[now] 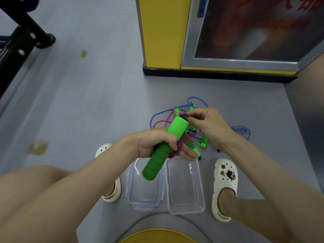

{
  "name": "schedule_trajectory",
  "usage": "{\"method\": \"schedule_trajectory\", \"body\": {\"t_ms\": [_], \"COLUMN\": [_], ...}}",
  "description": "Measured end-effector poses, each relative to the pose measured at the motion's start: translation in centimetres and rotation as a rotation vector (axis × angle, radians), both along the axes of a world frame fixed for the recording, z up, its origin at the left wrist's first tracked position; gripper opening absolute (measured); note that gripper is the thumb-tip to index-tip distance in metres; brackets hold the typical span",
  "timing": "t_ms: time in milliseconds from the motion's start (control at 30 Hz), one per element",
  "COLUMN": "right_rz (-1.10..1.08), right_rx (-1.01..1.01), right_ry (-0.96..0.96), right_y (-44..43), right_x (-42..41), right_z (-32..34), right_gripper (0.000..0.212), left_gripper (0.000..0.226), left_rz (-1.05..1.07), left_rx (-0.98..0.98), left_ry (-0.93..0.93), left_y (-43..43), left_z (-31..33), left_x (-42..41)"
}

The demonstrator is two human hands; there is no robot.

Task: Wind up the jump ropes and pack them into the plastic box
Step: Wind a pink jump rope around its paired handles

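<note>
Far left: black metal frame (21,41), bolted, cut off by the edge. Grey floor (87,102), smooth, w/ yellowish stains. Cream foam clog (105,149), perforated, mostly hidden behind the left arm.

Centre: left hand (154,144), fingers curled round a green foam handle (155,165), ribbed at the near end and smooth at the far end. Braided pink rope (176,148) is looped over those fingers, against the handle. Handle is held in the air, tilted, above the containers. Below it on the floor: clear lid (143,199), rounded rectangle, blue seal. Just right of it is the clear plastic box (185,190); nothing can be made out inside.

Right hand (205,123): thumb & forefinger pinch at the handle's black end cap, where the pink rope exits. Behind the hands is a loose tangle of blue rope (243,129), more pink cord & more green handles (203,142) on the floor, partly hidden.

Right: second clog (225,181) w/ charms. Far: yellow pillar (163,32), and an aluminium-framed poster (254,28) w/ red writing too blurred to read.
</note>
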State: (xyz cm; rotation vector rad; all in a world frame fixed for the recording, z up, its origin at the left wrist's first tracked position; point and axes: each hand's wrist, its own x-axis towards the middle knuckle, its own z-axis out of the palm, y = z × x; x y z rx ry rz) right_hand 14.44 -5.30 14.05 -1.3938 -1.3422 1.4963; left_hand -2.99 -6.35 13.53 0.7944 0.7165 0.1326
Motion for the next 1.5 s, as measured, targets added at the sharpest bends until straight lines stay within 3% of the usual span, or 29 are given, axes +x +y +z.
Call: {"method": "schedule_trajectory", "body": {"t_ms": [100,233,333,433,500,567,733,833,967,1167,1300,1367,1433,1500], "right_rz": [-0.038,-0.134,-0.112,0.003,0.004,0.015,0.128,0.161,0.184,0.116,-0.009,-0.049,-0.056,-0.056], "right_rx": [-0.051,-0.265,-0.366,-0.42,-0.352,-0.281,-0.26,-0.264,-0.199,-0.096,-0.02,-0.015,-0.014,-0.019], "right_ry": [0.103,0.294,0.394,0.387,0.269,0.175,-0.098,-0.161,-0.237,-0.181,-0.113,-0.099,-0.109,-0.113], "right_y": [-0.4,-0.6,-0.6,-1.0,-1.3,-1.3,-1.6,-1.9,-1.8,-1.2,-0.7,-0.5,-0.5,-0.5], "right_x": [-0.7,-1.0,-0.5,-0.2,-0.6,-0.9,-1.1,-1.1,-1.0,-0.3,-0.2,-0.4,-0.5,-0.4], "right_z": [-0.1,-0.2,-0.3,-0.5,-0.8,-1.3,-1.3,-1.1,-0.8,-0.1,-0.5,-0.6,-0.6,-0.7], "right_gripper": [0.011,0.009,0.018,0.022,0.01,0.017,0.011,0.006,0.007,0.006,0.018,0.017,0.015,0.013], "left_gripper": [0.049,0.052,0.056,0.071,0.076,0.074,0.072,0.066,0.033,0.034,0.014,0.022,0.044,0.041], "left_rz": [0.01,0.044,0.105,0.25,0.278,0.343,0.742,0.815,0.674,0.353,0.285,0.323,0.306,0.252], "left_rx": [-0.081,-0.12,-0.122,-0.169,-0.158,-0.151,-0.136,0.006,0.336,0.543,0.391,0.227,0.122,0.056], "left_ry": [-0.149,-0.34,-0.373,-0.402,-0.505,-0.591,-0.342,-0.128,0.184,0.428,0.405,0.251,0.174,0.114], "left_y": [-0.2,-0.2,-0.1,0.3,0.5,0.6,1.1,1.2,1.2,1.1,0.6,0.2,0.3,0.4], "left_z": [0.0,0.3,0.1,-0.2,0.2,0.7,0.9,0.6,0.4,0.5,0.7,0.6,0.2,0.0], "left_x": [0.4,0.7,0.5,0.4,0.7,1.1,1.4,1.4,0.8,-0.3,0.2,0.5,0.5,0.4]}}
